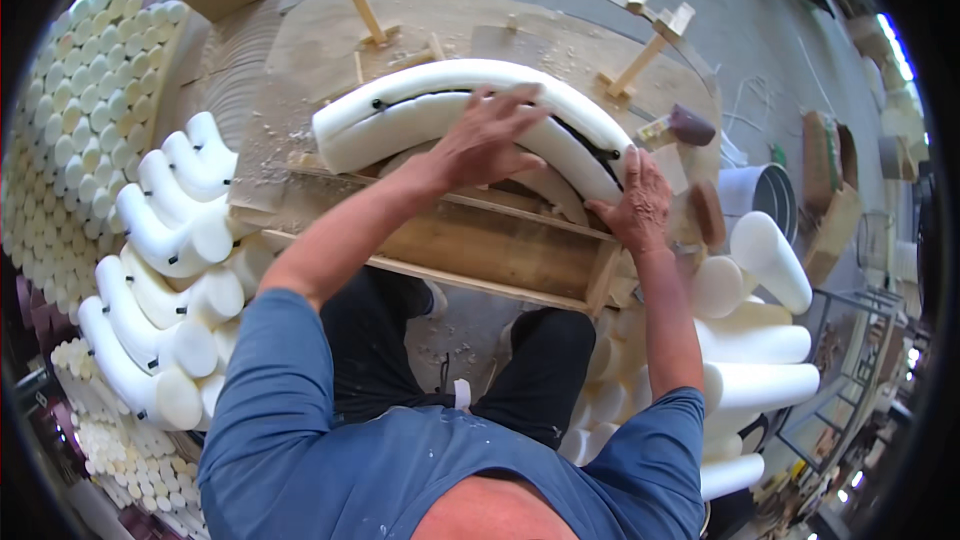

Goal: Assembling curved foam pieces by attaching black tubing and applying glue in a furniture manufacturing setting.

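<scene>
Two white foam cylinders (400, 105) lie bent into an arch on a wooden bench (470, 240), side by side, with a dark strip showing between them. My left hand (490, 140) presses flat on top of the arch near its middle, fingers spread. My right hand (635, 205) rests against the arch's right end, fingers apart, by the bench edge. Neither hand grips anything. Wood shavings cover the bench top.
Curved white foam pieces (165, 240) are piled at the left, straight foam cylinders (765, 340) at the right. A wall of stacked foam rod ends (80, 110) stands far left. Wooden pegs (360, 0) rise behind the arch. A white bucket (765, 195) stands to the right.
</scene>
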`<state>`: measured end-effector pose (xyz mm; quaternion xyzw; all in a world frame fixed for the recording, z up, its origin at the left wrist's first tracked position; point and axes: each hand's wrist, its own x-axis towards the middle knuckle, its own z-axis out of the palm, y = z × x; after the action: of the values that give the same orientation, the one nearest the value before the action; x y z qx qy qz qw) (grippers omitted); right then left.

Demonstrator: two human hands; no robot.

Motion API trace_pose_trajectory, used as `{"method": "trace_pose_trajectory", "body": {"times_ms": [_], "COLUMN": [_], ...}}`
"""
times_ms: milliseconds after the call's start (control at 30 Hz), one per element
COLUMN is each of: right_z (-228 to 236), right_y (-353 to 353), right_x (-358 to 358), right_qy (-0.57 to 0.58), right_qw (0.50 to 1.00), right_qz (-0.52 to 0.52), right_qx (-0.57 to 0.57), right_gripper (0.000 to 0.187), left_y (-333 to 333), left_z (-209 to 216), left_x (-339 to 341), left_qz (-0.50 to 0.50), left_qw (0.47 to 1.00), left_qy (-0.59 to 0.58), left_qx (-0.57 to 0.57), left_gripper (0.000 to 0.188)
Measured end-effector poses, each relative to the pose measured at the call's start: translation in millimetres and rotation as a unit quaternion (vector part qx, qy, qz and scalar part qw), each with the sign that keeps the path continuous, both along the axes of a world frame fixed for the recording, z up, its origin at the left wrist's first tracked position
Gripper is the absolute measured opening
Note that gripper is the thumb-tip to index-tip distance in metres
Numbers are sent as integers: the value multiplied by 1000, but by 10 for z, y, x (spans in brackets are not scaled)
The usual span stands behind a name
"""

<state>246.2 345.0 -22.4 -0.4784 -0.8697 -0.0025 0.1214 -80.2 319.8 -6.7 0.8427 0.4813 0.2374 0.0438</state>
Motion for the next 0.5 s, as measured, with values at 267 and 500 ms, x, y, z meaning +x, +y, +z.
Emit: {"method": "trace_pose_trajectory", "body": {"times_ms": [267,500], "right_z": [-137,41], "right_y": [272,223], "right_x": [-64,-223], "right_qy": [-10,-4], "right_qw": [1000,1000], "right_qz": [-9,0], "right_qx": [19,28], "right_gripper": [102,84], "left_y": [-1080,-980], "left_z": [-457,-542], "left_x": [-1828,-1910], "left_qz": [315,338], "left_qw": [944,940], "left_qy": [95,16], "left_qx": [12,-30], "left_gripper": [116,100]}}
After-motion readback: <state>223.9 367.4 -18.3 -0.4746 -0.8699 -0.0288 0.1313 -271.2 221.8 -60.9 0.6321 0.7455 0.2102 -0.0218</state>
